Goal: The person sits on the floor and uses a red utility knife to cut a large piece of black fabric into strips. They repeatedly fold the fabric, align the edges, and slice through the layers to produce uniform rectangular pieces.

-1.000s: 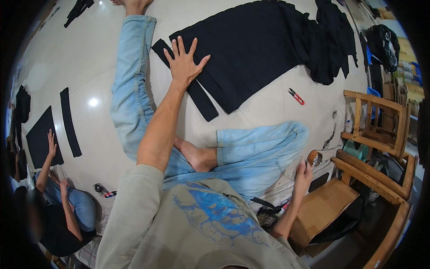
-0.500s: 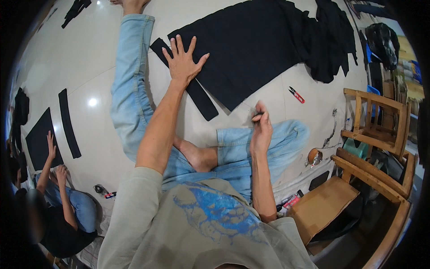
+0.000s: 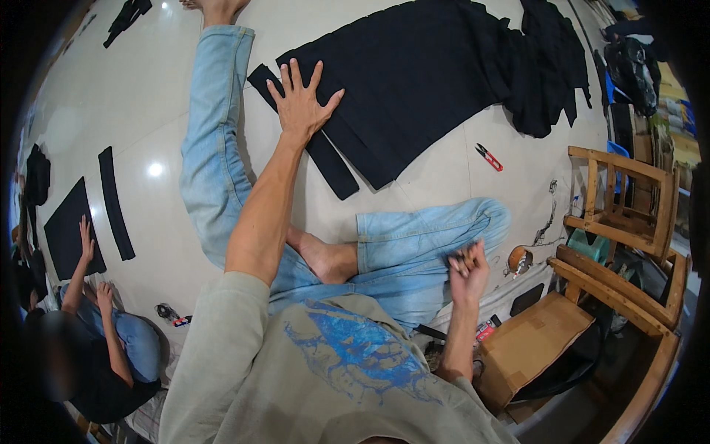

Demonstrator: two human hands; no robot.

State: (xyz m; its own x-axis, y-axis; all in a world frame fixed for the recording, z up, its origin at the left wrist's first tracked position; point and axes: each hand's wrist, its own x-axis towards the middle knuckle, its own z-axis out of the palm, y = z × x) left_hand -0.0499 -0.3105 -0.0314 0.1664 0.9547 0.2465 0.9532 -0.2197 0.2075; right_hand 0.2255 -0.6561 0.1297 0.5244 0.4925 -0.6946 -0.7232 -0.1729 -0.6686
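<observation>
My left hand [image 3: 301, 111] lies flat with its fingers spread, pressing on the corner of a large black cloth panel [image 3: 399, 81] and on a narrow black fabric strip [image 3: 336, 169] beside it. The strip runs along the panel's near left edge, partly hidden under my palm. Over my bent right knee, in light blue jeans [image 3: 436, 229], my right hand [image 3: 468, 275] is raised with its fingers curled in. Whatever it may hold is too small and too covered to name. Red-handled thread snips [image 3: 489, 157] lie on the tiles, right of the panel and out of my grasp.
A wooden frame [image 3: 621, 200] and a cardboard piece [image 3: 532, 348] stand on my right, near an orange-brown round object [image 3: 520, 259]. Bunched black fabric [image 3: 547, 66] lies at the far right. At left, another person [image 3: 111, 355] sits by a black panel [image 3: 74, 229] and strip [image 3: 116, 203].
My right hand has moved right and toward me, from beside the panel's near corner to above my knee. That corner has shifted slightly. My left hand stays almost where it was.
</observation>
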